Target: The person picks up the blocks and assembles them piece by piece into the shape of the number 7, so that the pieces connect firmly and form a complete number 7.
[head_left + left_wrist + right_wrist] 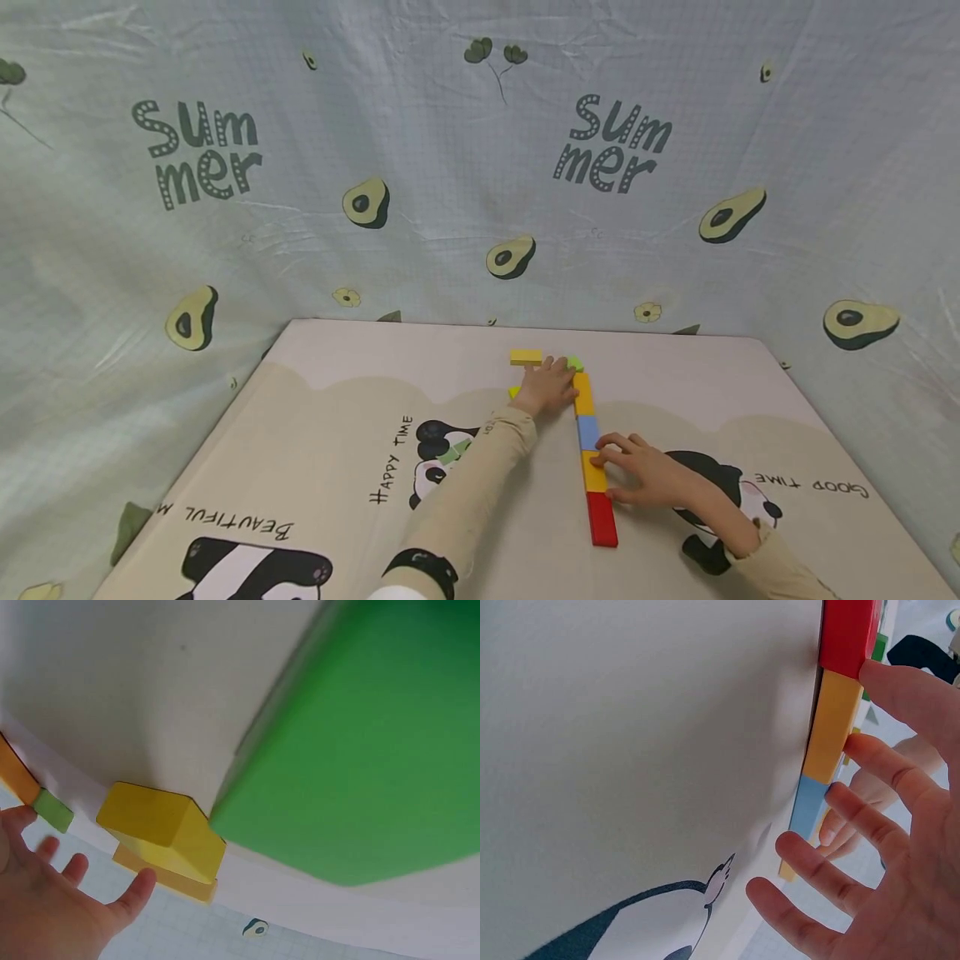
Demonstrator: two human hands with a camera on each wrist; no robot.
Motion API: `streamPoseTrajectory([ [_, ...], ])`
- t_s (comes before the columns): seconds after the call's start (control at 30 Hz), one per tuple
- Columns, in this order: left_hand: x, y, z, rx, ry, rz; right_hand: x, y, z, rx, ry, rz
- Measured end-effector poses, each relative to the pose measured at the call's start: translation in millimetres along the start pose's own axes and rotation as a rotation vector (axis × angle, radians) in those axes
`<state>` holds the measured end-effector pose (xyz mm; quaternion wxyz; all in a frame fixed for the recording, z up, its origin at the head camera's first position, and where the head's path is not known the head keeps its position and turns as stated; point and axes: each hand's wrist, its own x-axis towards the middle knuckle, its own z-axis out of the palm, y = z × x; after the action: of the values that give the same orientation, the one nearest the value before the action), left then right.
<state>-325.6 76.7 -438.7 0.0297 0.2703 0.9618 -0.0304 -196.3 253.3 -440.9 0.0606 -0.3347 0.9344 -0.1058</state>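
A straight row of blocks runs away from me on the table: a red block (602, 519) nearest, then an orange block (594, 473), a blue block (588, 432), another orange block (583, 393) and a small light green block (574, 364) at the far end. My left hand (548, 385) reaches to the far end, fingertips at the light green and far orange blocks, fingers spread. My right hand (647, 472) lies along the row's right side. In the right wrist view its thumb touches the red block (849, 634), and other fingertips meet the orange block (832, 724) and blue block (807, 806).
Left of the far end sits a yellow block (526, 357), and a yellow-green piece (513, 392) is partly hidden by the left hand. Close to the left wrist camera is a large green block (360, 765). A printed curtain (450, 167) hangs behind the table.
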Motion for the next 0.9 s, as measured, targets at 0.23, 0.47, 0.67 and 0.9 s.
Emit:
streamPoseTrajectory([
  [0.23, -1.8, -0.9, -1.3, -0.032, -0.036, -0.025, 1.0, 0.4, 0.4, 0.005, -0.016, 0.019],
  [0.47, -2.6, -1.0, -1.6, -0.033, -0.047, -0.016, 0.3, -1.7, -0.7, 0.009, -0.018, 0.018],
  [0.67, -2.2, -1.2, -1.6, -0.027, -0.047, -0.013, 0.1, -3.5, -3.5, 0.016, -0.011, 0.008],
  [0.9, -1.5, -2.5, -1.9, -0.032, -0.050, -0.008, 0.5, -3.5, -4.0, 0.020, -0.022, 0.013],
])
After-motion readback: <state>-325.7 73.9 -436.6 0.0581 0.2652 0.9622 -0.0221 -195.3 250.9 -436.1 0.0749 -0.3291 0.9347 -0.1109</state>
